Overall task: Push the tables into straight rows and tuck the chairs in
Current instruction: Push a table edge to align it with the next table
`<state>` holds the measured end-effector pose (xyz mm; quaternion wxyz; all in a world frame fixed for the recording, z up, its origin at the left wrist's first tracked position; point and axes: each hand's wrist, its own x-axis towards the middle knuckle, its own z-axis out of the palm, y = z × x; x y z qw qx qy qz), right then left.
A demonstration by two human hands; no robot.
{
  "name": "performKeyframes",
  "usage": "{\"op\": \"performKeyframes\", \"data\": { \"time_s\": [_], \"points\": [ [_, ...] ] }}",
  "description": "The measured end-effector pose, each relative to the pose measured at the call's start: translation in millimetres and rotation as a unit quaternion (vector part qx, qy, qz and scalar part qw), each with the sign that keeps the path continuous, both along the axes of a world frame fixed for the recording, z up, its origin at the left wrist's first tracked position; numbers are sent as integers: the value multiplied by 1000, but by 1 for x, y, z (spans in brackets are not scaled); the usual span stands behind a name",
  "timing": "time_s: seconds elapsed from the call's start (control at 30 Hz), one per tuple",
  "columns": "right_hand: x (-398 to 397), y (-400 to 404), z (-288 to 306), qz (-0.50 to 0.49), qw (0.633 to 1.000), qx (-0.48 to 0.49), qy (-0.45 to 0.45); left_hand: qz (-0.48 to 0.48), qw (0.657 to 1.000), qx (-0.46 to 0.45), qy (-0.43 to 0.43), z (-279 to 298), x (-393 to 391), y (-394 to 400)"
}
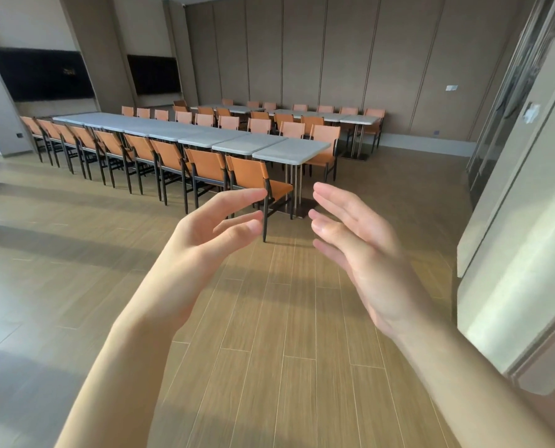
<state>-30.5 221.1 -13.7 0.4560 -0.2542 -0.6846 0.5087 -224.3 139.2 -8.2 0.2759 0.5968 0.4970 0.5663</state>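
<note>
Head view shows the left hand (216, 223) and right hand (350, 234) raised side by side, fingers loosely spread, palms facing each other, holding nothing. Beyond them at twelve o'clock, well apart, stands the end chair (256, 181), which looks less tucked than its neighbours. The near bench row (185, 130) runs its long axis away toward ten o'clock. The left hand is probably nearer that chair.
</note>
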Motion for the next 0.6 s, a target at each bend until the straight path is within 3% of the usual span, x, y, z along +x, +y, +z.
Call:
{"op": "performKeyframes", "data": {
  "time_s": [0.6],
  "points": [
    [-37,177,-16,-48,999,-16,1,-20,1000,0,-14,-13,-54,191]
  ]
}}
